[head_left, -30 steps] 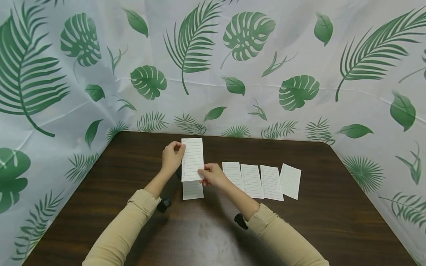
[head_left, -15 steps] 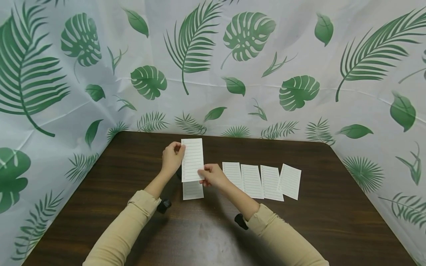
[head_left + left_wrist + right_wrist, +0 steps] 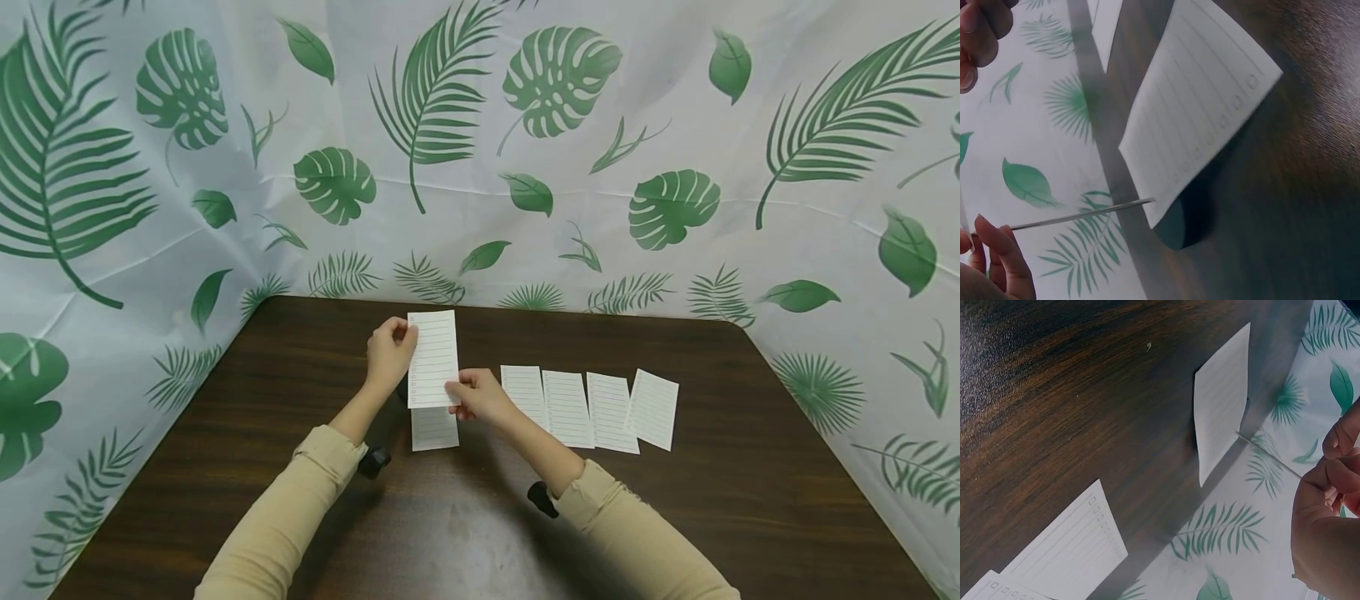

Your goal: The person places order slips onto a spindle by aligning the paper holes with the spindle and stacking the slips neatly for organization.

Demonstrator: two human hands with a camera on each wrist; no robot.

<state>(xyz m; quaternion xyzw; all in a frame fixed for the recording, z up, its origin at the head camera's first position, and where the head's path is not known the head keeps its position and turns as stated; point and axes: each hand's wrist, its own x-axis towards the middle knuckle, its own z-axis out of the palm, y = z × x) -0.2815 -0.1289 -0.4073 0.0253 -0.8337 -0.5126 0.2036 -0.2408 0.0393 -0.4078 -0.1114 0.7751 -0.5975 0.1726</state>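
My left hand pinches the left edge of a white lined checklist sheet, near its top. At the sheet's lower right corner, my right hand grips it between thumb and fingers. Beneath it, a second lined sheet rests over the dark round base of a paper spike. The spike's thin metal rod rises from near that sheet's corner towards the left hand's fingers. Whether the tip touches the held sheet is hidden. In the right wrist view the rod runs up to the fingers.
Several more lined sheets lie in a row right of the hands, among them a left one and a tilted rightmost one. The dark wooden table backs onto a leaf-printed curtain. Black straps sit at both wrists.
The held sheet dips slightly, then sits a touch higher and further left. The left forearm has shifted slightly right; both hands keep their grip. The sheets on the table stay put.
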